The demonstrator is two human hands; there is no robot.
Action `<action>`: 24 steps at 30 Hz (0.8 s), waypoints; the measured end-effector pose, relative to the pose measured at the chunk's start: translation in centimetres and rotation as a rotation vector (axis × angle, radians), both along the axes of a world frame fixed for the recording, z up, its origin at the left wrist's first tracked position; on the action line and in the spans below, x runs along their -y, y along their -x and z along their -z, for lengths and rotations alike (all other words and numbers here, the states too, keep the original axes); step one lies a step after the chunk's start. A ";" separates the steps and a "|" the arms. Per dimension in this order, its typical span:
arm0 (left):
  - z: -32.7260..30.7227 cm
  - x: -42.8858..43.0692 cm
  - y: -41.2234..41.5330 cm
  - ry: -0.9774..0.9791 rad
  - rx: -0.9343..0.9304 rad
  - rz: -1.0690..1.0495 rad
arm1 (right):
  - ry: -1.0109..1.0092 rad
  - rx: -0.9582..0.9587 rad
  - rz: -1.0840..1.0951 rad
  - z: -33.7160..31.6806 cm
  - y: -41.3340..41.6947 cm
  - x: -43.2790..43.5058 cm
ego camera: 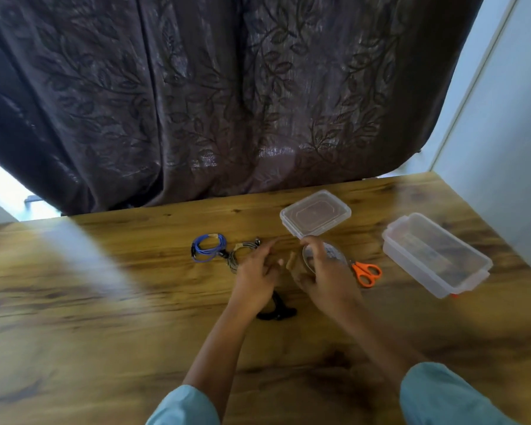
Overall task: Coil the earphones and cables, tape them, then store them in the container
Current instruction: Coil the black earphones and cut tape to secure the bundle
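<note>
the right hand [325,277] has its fingers curled round a clear tape roll [322,256], held just off the surface [105,332]. the left hand [256,271] sits close beside it, index stretched forward and the other fingers bent. a short tan strip of tape [290,262] stands between the two hands, but blur hides whether the left fingers actually pinch it. the black cable [278,312], seemingly the next to be bound, lies below and nearer the body than both sets of fingers, partly under the left wrist. its long axis runs roughly left to right, and the left hand looks the nearer one. just beyond the left fingers sit the grey earphones [238,253] in a coil, and further left the blue cable [208,248], coiled with a band of tape on it. orange scissors [367,273] lie just right of the right fingers, and the open container [478,265] is well apart to the right. its lid [314,213] rests just past the fingertips. a dark leaf-patterned curtain [227,102] hangs behind the wood-grain surface.
</note>
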State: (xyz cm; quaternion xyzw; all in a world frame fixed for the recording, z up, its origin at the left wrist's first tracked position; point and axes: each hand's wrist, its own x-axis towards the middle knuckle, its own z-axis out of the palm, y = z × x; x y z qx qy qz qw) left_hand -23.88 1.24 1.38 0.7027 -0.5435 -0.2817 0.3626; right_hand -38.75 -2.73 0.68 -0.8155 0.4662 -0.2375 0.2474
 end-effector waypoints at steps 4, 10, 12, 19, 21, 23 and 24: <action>-0.4 1.8 1.3 -0.052 -0.091 0.068 | -0.203 0.473 0.055 -1.2 1.6 -0.2; -1.4 3.0 2.6 0.067 -0.092 0.062 | -0.529 0.798 0.155 -1.2 3.2 -0.9; -1.6 3.4 3.2 0.092 -0.071 0.061 | -0.574 0.853 0.144 -0.8 3.6 -0.9; -2.1 4.3 4.4 0.119 -0.026 0.202 | -0.620 0.710 0.244 0.8 6.2 1.7; -2.2 4.4 4.6 0.143 -0.032 0.204 | -0.423 0.340 0.287 1.4 7.3 2.9; -2.3 4.3 4.8 0.174 -0.023 0.224 | -0.246 -0.115 0.262 2.2 8.1 3.5; -2.4 4.3 4.8 0.190 -0.021 0.239 | -0.185 -0.275 0.249 2.6 8.3 3.6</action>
